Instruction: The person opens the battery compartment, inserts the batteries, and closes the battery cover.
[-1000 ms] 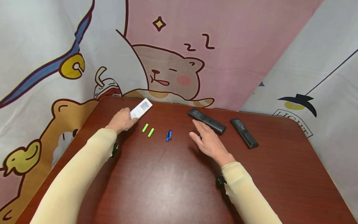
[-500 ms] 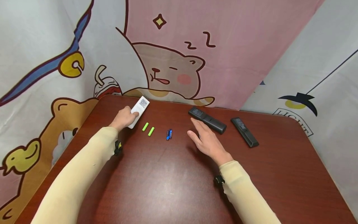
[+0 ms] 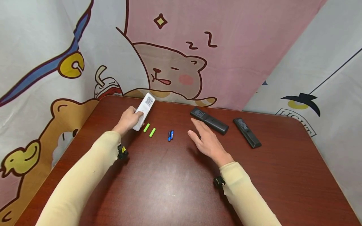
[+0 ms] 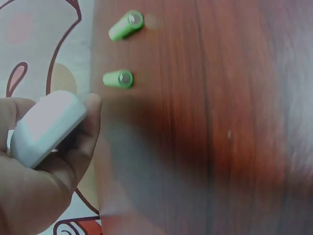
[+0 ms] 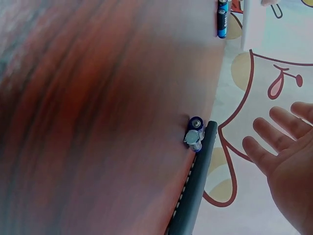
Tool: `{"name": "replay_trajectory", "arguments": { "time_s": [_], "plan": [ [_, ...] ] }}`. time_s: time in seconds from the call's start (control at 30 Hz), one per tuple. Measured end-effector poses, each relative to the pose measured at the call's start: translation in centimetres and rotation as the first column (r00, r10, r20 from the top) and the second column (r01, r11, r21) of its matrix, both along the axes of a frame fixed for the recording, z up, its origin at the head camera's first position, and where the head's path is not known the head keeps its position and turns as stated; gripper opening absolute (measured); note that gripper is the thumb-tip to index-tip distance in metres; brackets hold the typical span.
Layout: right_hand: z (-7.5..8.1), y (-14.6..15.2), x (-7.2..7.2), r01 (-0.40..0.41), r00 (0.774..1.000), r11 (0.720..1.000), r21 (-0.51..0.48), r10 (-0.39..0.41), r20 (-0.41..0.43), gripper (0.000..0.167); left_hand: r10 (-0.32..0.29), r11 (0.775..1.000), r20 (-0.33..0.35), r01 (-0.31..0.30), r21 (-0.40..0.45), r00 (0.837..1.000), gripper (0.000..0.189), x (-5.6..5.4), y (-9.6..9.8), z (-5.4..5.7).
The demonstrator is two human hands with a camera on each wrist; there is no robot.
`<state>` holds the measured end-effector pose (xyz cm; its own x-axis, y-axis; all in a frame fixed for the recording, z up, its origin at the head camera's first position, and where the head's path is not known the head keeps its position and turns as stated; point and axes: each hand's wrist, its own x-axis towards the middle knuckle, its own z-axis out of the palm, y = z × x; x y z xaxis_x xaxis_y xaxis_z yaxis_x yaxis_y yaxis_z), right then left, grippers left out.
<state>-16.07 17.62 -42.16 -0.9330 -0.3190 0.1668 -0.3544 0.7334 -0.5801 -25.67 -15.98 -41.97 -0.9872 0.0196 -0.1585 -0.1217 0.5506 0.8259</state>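
Note:
My left hand [image 3: 128,119] grips a white remote control [image 3: 145,108], thumb across its labelled face and fingers curled under it. In the left wrist view the remote's rounded end [image 4: 49,125] points toward the camera, raised over the table. Just right of it lie two green batteries [image 3: 152,132]. A pair of blue batteries [image 3: 171,135] rests side by side further right. My right hand [image 3: 207,142] hovers with fingers extended, holding nothing, near a black remote control [image 3: 213,123]. Below it, more batteries [image 5: 194,132] show in the right wrist view; the hand hides them in the head view.
Another black remote control [image 3: 246,132] lies face down to the right of the first. The reddish-brown table [image 3: 169,182] ends at the back against a printed cartoon curtain [image 3: 175,72].
My left hand has taken hold of the white remote control, lifted it and shifted it slightly right. My right hand has drifted a little left, fingers still extended.

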Motion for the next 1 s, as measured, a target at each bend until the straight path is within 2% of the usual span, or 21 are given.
{"name": "replay_trajectory", "arguments": {
  "time_s": [0.07, 0.17, 0.4, 0.67, 0.73, 0.9, 1.0],
  "plan": [
    [0.0, 0.0, 0.0, -0.001, 1.000, 1.000, -0.003, 0.001, -0.006, 0.063, 0.009, 0.993, 0.040, -0.014, 0.117, 0.999, 0.021, 0.2, 0.3, 0.1],
    [0.0, 0.0, 0.0, -0.003, 1.000, 1.000, -0.003, 0.003, -0.018, 0.062, 0.015, 0.968, 0.091, -0.038, 0.250, 0.996, 0.018, 0.5, 0.8, 0.2],
    [0.2, -0.4, 0.0, -0.012, 1.000, 1.000, 0.001, 0.012, -0.019, 0.062, 0.017, 0.907, 0.116, -0.064, 0.416, 0.993, 0.012, 1.3, 1.7, 0.5],
    [0.3, -0.9, 0.1, -0.020, 1.000, 1.000, -0.011, 0.020, -0.014, 0.062, -0.018, 0.855, 0.099, -0.035, 0.517, 0.995, 0.011, 2.0, 2.7, 0.4],
    [0.2, -1.0, 0.0, -0.021, 1.000, 1.000, -0.016, 0.021, -0.021, 0.061, -0.020, 0.850, 0.089, -0.030, 0.526, 0.996, 0.012, 2.2, 3.0, 0.4],
    [0.3, -1.2, 0.0, -0.032, 0.999, 0.999, -0.022, 0.031, -0.033, 0.061, -0.018, 0.855, 0.089, -0.031, 0.517, 0.996, 0.016, 2.5, 3.7, 0.4],
    [0.3, -1.3, 0.0, -0.033, 0.999, 0.999, -0.028, 0.032, -0.037, 0.061, -0.007, 0.843, 0.094, -0.045, 0.536, 0.996, 0.023, 2.7, 4.3, 0.3]
  ]
}}
